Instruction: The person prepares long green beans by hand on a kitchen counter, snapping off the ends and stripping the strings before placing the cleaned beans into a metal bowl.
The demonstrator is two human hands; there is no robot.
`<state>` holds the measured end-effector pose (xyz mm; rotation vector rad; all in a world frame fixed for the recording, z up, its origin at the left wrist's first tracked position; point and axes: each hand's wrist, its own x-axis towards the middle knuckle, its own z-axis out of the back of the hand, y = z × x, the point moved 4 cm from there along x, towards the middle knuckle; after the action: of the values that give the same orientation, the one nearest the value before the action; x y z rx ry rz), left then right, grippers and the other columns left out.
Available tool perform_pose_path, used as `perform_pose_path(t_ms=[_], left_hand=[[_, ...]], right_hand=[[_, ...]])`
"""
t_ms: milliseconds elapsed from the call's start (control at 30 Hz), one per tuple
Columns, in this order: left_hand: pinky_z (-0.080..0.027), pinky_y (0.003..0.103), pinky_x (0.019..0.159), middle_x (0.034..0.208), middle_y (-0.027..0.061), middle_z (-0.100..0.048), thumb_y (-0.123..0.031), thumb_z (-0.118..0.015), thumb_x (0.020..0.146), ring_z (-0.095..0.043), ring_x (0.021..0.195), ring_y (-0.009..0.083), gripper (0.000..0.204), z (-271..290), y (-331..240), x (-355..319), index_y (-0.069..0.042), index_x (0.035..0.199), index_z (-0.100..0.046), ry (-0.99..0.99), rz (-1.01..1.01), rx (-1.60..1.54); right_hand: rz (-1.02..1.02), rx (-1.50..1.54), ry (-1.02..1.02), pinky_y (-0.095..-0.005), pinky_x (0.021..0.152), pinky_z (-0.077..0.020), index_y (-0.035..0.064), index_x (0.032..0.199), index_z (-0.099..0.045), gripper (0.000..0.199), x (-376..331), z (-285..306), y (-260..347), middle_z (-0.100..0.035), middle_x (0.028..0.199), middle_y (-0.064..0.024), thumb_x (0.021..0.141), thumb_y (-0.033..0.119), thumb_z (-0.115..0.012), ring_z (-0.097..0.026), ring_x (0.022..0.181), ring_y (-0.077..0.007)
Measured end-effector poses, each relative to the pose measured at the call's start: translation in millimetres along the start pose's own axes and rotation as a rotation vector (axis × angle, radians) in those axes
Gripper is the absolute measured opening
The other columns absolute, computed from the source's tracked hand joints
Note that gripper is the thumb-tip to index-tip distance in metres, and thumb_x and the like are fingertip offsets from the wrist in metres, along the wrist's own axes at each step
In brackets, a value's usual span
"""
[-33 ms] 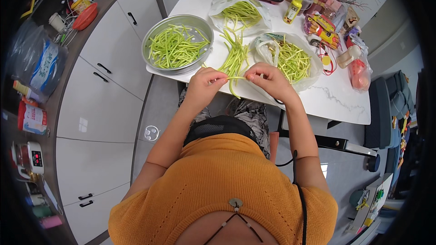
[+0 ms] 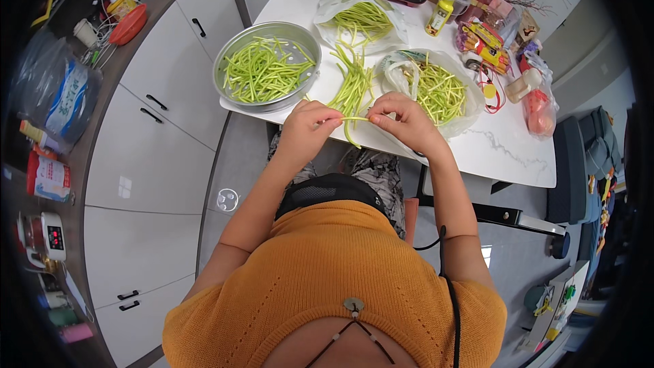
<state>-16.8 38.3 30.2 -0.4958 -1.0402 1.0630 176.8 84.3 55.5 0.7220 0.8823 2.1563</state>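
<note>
My left hand (image 2: 311, 126) and my right hand (image 2: 403, 120) meet over the near table edge, each pinching one end of a short green vegetable stem (image 2: 355, 118) stretched level between them. Just beyond, a loose bunch of long green stems (image 2: 353, 85) lies on the white table, one hanging toward me past the edge. To the left stands a round metal pan with holes in its bottom (image 2: 315, 44), holding a heap of cut stems (image 2: 262, 68). Beside my right hand is an open plastic bag (image 2: 471, 99) with short stem pieces (image 2: 439, 92) inside.
Behind the bunch, another plastic bag (image 2: 328, 10) holds long stems. A yellow bottle (image 2: 439, 16), packaged food (image 2: 485, 46), a jar (image 2: 523, 86) and a bagged red item (image 2: 539, 103) crowd the table's right side. White cabinets (image 2: 146, 157) run along the left.
</note>
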Motion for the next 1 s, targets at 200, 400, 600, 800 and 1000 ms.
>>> perform_pose_path(t_ms=[200, 400, 600, 800, 1000], left_hand=[[-0.044, 0.033, 0.068, 0.075, 0.0058, -0.060, -0.009, -0.067, 0.071, -0.053, 0.077, 0.0240, 0.009, 0, -23, -1, -0.005, 0.080, -0.067, -0.102, -0.175, 0.154], [-0.045, 0.031, 0.066, 0.076, 0.0071, -0.060, -0.005, -0.067, 0.071, -0.054, 0.073, 0.0238, 0.010, -3, -30, -4, -0.006, 0.081, -0.067, -0.187, -0.225, 0.202], [-0.044, 0.021, 0.057, 0.077, 0.0013, -0.061, -0.003, -0.061, 0.082, -0.055, 0.070, 0.0065, 0.007, -30, 12, -13, 0.000, 0.088, -0.063, -0.117, 0.372, -0.595], [-0.040, 0.016, 0.060, 0.078, -0.0017, -0.058, -0.009, -0.059, 0.086, -0.049, 0.066, 0.0031, 0.014, -39, 26, -11, -0.001, 0.097, -0.061, -0.019, 0.423, -0.711], [-0.041, 0.019, 0.064, 0.089, -0.0011, -0.059, -0.013, -0.056, 0.088, -0.049, 0.075, 0.0030, 0.018, -33, 42, -13, -0.002, 0.101, -0.059, -0.125, 0.468, -0.687]], right_hand=[[-0.015, -0.006, -0.017, -0.0288, 0.063, -0.0458, 0.0035, 0.085, -0.066, 0.011, -2, -10, 5, -0.060, 0.072, -0.0084, 0.077, 0.011, -0.067, -0.058, 0.068, -0.0190], [-0.100, -0.020, -0.060, -0.0226, 0.058, -0.0431, 0.0008, 0.079, -0.064, 0.008, -7, -16, 12, -0.058, 0.072, -0.0040, 0.076, 0.007, -0.069, -0.052, 0.062, -0.0092], [-0.089, 0.020, -0.179, -0.0228, 0.055, -0.0421, 0.0010, 0.078, -0.062, 0.009, -13, -29, 12, -0.057, 0.069, -0.0025, 0.076, 0.007, -0.068, -0.050, 0.060, -0.0083], [-0.228, 0.074, -0.199, -0.0231, 0.056, -0.0430, 0.0024, 0.083, -0.063, 0.009, -12, -16, -3, -0.058, 0.068, -0.0019, 0.078, 0.010, -0.066, -0.052, 0.059, -0.0075], [-0.277, 0.320, -0.553, -0.0186, 0.041, -0.0365, 0.0047, 0.086, -0.063, 0.004, -29, 44, -49, -0.053, 0.064, 0.0040, 0.083, 0.008, -0.061, -0.045, 0.048, -0.0038]])
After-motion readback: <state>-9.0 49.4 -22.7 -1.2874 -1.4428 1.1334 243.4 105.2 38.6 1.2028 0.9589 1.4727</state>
